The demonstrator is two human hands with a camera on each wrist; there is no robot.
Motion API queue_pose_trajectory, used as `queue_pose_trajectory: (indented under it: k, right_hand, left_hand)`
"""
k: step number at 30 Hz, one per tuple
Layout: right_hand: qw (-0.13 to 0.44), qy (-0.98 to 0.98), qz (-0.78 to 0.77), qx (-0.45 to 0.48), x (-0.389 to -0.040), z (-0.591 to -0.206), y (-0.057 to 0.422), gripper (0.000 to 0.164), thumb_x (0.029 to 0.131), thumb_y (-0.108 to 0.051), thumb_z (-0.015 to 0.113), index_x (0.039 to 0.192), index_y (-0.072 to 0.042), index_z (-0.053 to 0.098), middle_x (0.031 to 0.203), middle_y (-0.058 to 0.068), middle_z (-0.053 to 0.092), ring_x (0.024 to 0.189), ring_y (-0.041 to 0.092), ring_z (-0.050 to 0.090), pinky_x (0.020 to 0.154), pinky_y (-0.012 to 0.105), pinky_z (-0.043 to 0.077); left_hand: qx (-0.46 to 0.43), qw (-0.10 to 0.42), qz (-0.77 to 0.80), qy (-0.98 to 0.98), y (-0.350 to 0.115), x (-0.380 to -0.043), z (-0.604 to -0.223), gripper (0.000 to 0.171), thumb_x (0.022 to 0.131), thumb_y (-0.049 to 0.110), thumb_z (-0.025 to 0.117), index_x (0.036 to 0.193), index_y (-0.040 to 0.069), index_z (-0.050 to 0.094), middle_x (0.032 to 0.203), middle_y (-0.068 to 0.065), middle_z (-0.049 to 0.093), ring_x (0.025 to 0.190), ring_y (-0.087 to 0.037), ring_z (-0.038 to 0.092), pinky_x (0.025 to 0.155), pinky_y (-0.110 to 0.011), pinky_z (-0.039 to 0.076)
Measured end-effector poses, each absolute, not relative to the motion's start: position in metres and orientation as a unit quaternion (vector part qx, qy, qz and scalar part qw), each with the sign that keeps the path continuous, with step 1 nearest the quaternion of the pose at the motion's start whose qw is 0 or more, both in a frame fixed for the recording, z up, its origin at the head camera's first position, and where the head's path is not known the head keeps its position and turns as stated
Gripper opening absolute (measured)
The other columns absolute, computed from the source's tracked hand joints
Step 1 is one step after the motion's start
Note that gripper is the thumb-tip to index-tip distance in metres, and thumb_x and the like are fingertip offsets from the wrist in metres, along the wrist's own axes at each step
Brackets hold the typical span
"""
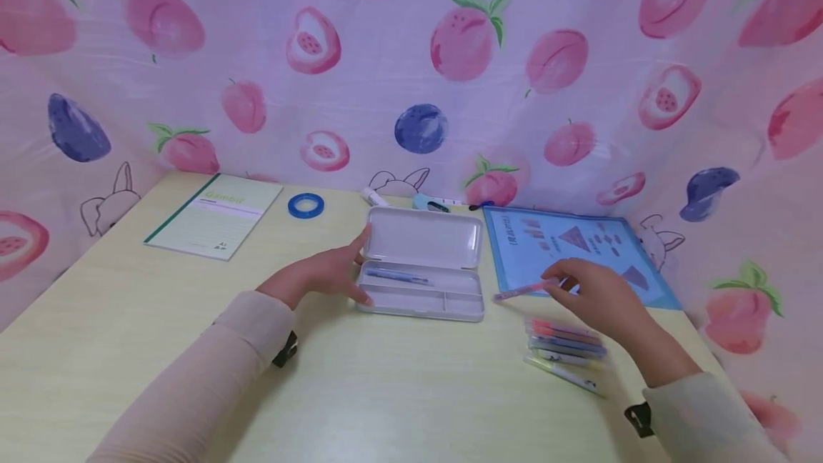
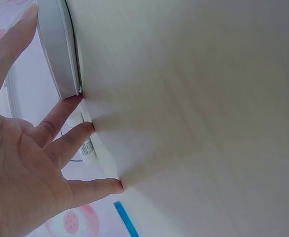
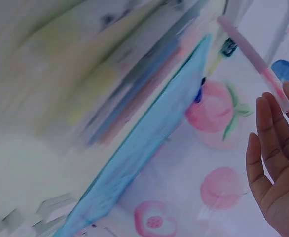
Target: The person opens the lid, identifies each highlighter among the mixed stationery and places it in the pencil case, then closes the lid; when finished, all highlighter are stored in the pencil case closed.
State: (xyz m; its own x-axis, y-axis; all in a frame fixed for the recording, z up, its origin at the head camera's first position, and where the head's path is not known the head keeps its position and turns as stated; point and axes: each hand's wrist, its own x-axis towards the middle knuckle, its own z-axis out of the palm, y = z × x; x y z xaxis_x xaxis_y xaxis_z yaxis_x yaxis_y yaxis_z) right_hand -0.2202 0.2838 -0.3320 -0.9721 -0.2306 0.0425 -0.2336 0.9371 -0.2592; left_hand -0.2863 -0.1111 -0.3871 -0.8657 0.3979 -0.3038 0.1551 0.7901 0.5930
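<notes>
A pale pencil case stands with its lid raised; a bluish pen lies in its long back compartment. At the case's left end is my left hand, thumb on the near corner and other fingers toward the hinge. The left wrist view shows those fingers spread and fairly straight, with fingertips on the table. My right hand pinches a pink pen between thumb and fingers, right of the case and above the table. Several coloured pens lie side by side below that hand.
A blue-edged folder lies at the back right, partly behind my right hand. To the left are a notebook and a blue tape roll. Small items, including a light-blue one, sit behind the lid. A patterned curtain encloses the table.
</notes>
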Motion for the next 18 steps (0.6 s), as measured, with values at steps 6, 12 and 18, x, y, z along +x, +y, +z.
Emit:
queue_pose_trajectory:
  k: [6,12,18]
  right_hand:
    - [0.062,-0.975,0.155,0.146,-0.225,-0.322,0.248,0.017,0.085,-0.040,0.058,0.096,-0.028,0.062,0.088,-0.008,0.060,0.078,0.012,0.056,0.060,0.029,0.048]
    - [0.114,-0.960,0.189,0.169,-0.231,-0.315,0.207,0.013,0.086,-0.036,0.058,0.092,-0.025,0.062,0.080,-0.009,0.059,0.071,0.010,0.054,0.053,0.026,0.044]
    - [0.097,-0.957,0.204,0.183,-0.242,-0.328,0.171,0.010,0.085,-0.035,0.060,0.090,-0.027,0.062,0.080,-0.012,0.059,0.073,0.008,0.055,0.057,0.027,0.045]
  left_hand:
    - [0.150,0.205,0.285,0.924,-0.112,-0.284,-0.385,0.125,0.063,0.040,0.080,0.141,0.030,-0.017,0.136,-0.009,0.040,0.125,-0.026,0.036,0.103,-0.048,0.027]
    - [0.150,0.211,0.290,0.921,-0.113,-0.286,-0.387,0.125,0.063,0.041,0.079,0.141,0.032,-0.018,0.136,-0.008,0.040,0.125,-0.026,0.036,0.103,-0.048,0.027]
    - [0.143,0.213,0.291,0.922,-0.113,-0.288,-0.390,0.125,0.061,0.043,0.080,0.139,0.037,-0.018,0.135,-0.006,0.040,0.125,-0.024,0.036,0.103,-0.049,0.027]
